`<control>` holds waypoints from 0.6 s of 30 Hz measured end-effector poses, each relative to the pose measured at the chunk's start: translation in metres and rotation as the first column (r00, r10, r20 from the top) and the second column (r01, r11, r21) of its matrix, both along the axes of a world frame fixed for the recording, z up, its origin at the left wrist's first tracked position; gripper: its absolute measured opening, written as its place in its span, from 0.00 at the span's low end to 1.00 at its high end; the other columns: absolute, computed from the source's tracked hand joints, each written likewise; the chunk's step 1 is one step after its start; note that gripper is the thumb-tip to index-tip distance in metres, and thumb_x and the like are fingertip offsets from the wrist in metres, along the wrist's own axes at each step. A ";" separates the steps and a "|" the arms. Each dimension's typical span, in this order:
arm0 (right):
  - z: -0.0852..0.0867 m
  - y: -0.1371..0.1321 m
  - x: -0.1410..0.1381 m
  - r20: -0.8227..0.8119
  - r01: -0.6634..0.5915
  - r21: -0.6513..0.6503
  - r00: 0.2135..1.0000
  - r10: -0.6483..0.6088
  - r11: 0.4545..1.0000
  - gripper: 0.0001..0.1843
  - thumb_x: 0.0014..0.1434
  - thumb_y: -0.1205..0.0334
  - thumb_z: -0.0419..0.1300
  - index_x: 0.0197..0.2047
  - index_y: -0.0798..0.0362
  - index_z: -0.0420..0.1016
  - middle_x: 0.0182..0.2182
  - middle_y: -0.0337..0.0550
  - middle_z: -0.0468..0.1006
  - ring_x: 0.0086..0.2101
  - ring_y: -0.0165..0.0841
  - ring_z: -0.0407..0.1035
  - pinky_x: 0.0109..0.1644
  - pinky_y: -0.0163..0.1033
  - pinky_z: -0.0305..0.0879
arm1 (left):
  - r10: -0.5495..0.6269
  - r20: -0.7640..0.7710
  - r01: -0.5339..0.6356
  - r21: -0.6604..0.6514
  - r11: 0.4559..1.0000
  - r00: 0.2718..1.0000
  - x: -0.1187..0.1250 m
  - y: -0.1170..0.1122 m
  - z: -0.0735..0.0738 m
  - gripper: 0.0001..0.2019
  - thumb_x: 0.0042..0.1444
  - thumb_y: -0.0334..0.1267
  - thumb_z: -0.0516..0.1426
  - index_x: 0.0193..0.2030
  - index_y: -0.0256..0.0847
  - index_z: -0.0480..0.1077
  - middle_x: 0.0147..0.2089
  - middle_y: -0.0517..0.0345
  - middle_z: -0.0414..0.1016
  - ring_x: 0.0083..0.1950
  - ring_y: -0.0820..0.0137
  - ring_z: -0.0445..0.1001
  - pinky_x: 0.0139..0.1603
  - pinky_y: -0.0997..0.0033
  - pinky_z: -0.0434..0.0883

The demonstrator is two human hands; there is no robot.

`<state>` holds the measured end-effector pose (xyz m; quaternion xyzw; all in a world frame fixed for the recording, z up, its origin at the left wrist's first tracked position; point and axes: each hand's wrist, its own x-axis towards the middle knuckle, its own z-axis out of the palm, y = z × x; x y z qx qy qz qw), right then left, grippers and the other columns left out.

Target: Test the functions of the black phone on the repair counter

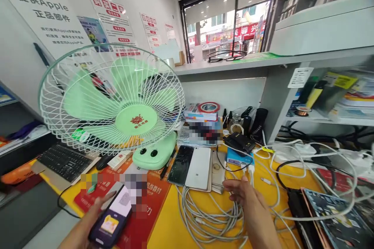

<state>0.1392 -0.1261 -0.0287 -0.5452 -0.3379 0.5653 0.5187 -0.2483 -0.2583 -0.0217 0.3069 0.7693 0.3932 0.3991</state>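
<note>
A lit smartphone (112, 218) is held in my left hand (87, 220) over a red printed sheet (154, 202), at the lower left. A thumb or finger lies along the phone's left edge. My right hand (242, 196) hovers over a coil of grey-white cable (209, 221), fingers partly curled and thumb apart, with nothing visible in it. Just left of those fingertips lie a white phone (198, 167) and a cracked black phone (181, 163), side by side. Beyond the hand sits a blue box (233, 156) with white plugs at its front.
A green desk fan (137, 118) stands at the left, with a keyboard (62, 163) beside it. At the back are stacked boxes topped by a tape roll (209, 107). White cables and an opened laptop-like device (339, 218) crowd the right. A grey shelf (228, 68) runs behind.
</note>
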 end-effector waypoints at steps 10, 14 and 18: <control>-0.006 0.004 0.001 0.083 -0.015 0.012 0.996 0.014 1.000 0.30 0.45 0.33 0.58 0.27 0.53 0.83 0.33 0.52 0.83 0.36 0.43 0.72 0.37 0.42 0.66 | -0.381 -0.828 0.322 -0.259 0.911 0.412 -0.017 0.021 0.002 0.38 0.57 0.58 0.51 0.70 0.45 0.50 0.64 0.50 0.66 0.63 0.52 0.63 0.61 0.52 0.63; -0.006 0.002 -0.003 0.138 -0.023 0.034 0.990 0.018 0.999 0.29 0.44 0.34 0.59 0.27 0.53 0.83 0.31 0.52 0.82 0.36 0.43 0.71 0.36 0.42 0.66 | -0.435 -0.834 0.346 -0.319 0.882 0.339 -0.001 0.035 0.006 0.34 0.59 0.57 0.49 0.70 0.48 0.51 0.64 0.49 0.64 0.62 0.52 0.64 0.55 0.54 0.67; -0.008 0.000 -0.006 0.195 -0.054 0.067 0.980 0.040 0.996 0.29 0.47 0.34 0.58 0.29 0.53 0.82 0.32 0.51 0.81 0.37 0.44 0.71 0.37 0.43 0.66 | -0.448 -0.835 0.368 -0.326 0.871 0.320 0.006 0.045 0.011 0.31 0.59 0.53 0.50 0.68 0.47 0.56 0.62 0.48 0.66 0.61 0.53 0.65 0.53 0.58 0.68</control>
